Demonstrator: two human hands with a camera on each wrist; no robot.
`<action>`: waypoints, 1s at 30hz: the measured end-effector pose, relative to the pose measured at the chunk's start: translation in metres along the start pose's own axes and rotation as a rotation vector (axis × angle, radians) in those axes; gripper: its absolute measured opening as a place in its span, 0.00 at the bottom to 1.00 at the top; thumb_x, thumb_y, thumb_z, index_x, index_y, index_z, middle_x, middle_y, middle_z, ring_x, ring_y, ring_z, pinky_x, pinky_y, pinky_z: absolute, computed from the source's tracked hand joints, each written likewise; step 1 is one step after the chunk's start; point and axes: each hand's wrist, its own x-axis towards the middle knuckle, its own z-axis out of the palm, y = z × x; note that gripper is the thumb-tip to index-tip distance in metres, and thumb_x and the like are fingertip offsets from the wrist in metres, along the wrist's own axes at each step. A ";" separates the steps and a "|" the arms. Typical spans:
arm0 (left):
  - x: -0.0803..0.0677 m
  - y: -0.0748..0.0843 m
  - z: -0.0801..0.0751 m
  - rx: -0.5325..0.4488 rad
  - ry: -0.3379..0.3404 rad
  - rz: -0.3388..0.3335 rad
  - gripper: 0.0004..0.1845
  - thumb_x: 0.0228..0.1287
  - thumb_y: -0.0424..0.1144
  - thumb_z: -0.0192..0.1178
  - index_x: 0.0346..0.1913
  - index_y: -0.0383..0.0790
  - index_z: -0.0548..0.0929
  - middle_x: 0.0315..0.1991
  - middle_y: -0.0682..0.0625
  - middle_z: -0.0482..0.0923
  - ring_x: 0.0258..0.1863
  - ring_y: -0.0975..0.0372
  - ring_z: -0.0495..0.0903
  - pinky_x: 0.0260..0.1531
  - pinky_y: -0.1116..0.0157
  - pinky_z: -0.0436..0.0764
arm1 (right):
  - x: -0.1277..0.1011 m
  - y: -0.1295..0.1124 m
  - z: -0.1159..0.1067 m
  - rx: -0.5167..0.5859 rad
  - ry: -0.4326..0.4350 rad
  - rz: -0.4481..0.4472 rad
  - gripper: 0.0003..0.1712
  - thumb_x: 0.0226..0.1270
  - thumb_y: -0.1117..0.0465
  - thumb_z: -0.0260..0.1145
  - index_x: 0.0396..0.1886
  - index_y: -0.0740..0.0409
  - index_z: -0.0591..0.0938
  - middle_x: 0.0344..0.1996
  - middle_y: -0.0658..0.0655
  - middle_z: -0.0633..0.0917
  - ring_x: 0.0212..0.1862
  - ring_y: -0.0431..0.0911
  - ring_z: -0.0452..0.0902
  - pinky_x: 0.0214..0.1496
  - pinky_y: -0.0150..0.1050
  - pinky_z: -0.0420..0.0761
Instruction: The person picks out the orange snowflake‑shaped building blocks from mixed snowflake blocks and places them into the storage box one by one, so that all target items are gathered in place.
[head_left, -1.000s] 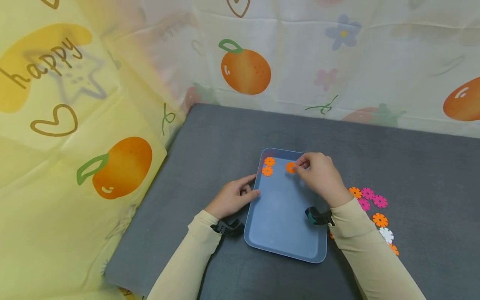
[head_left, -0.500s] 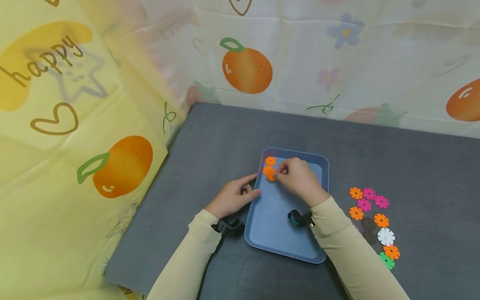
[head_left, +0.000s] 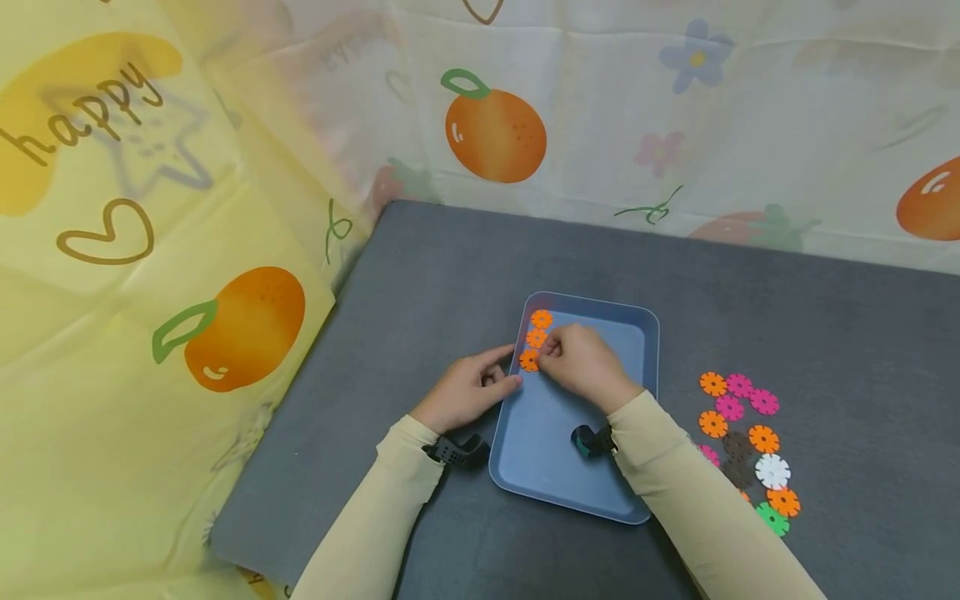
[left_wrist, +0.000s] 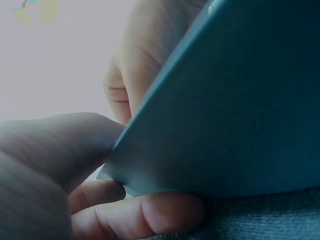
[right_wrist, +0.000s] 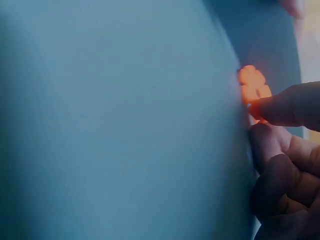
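Observation:
A blue tray (head_left: 577,467) lies on the grey table. Along its left wall sits a row of orange toothed discs: one at the far corner (head_left: 542,319), a second (head_left: 536,337) just below it. My right hand (head_left: 543,357) pinches a third orange disc (head_left: 528,361) low over the tray floor at the near end of the row; the right wrist view shows this disc (right_wrist: 254,86) under a fingertip (right_wrist: 290,106). My left hand (head_left: 504,379) grips the tray's left rim (left_wrist: 150,130), thumb above and fingers (left_wrist: 150,216) below.
Several loose discs lie on the table right of the tray: orange (head_left: 712,383), pink (head_left: 763,402), white (head_left: 771,471), green (head_left: 772,518). Fruit-print cloth hangs behind and at the left. The table's left edge (head_left: 300,392) is near my left arm.
My right hand carried an orange disc from the tray's far middle to the left wall and down, below the two discs there. The left hand kept its hold on the rim.

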 end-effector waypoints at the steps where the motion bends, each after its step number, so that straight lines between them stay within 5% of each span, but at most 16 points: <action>1: 0.000 0.000 0.000 0.000 0.000 0.000 0.30 0.75 0.46 0.65 0.75 0.39 0.75 0.28 0.55 0.81 0.22 0.64 0.72 0.26 0.68 0.69 | 0.001 0.000 0.001 -0.004 0.002 0.006 0.07 0.66 0.62 0.69 0.29 0.57 0.87 0.23 0.51 0.82 0.26 0.44 0.75 0.32 0.37 0.73; 30: -0.001 -0.001 0.000 0.012 -0.004 0.002 0.31 0.75 0.47 0.66 0.75 0.39 0.74 0.29 0.55 0.81 0.24 0.63 0.74 0.28 0.67 0.71 | 0.000 0.001 0.003 0.021 0.050 0.049 0.13 0.68 0.61 0.66 0.23 0.57 0.82 0.17 0.50 0.75 0.20 0.43 0.69 0.26 0.36 0.66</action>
